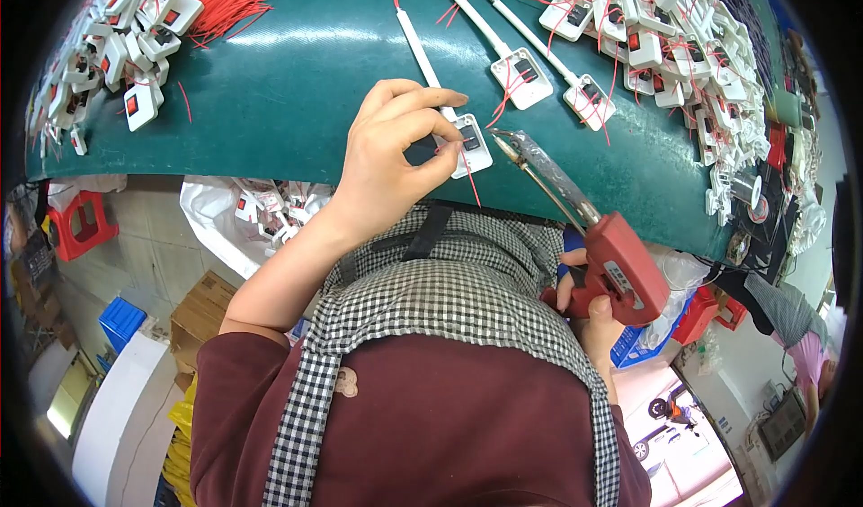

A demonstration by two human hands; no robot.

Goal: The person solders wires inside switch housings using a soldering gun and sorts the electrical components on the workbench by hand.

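My left hand (pixel 382 156) is over the near edge of the green table, its thumb and index finger pinched on a thin red wire (pixel 474 183). The wire crosses a small white switch housing (pixel 479 157) with a black switch (pixel 470 137) inside, lying open side up. A white tube runs back from this housing. My right hand (pixel 593 321) is closed round the grip of a red soldering gun (pixel 629 269). Its tip points up and left, just right of the housing and apart from it. Two more white housings (pixel 534 90) (pixel 589 110) with red wires lie to the right.
Piles of white switch housings (pixel 144 48) (pixel 652 35) fill the table's far left and right. Cut red wires (pixel 229 8) lie in a bundle at the back left. A solder spool (pixel 745 189) stands at the right edge. Below the table hangs a white bag (pixel 216 219) of parts.
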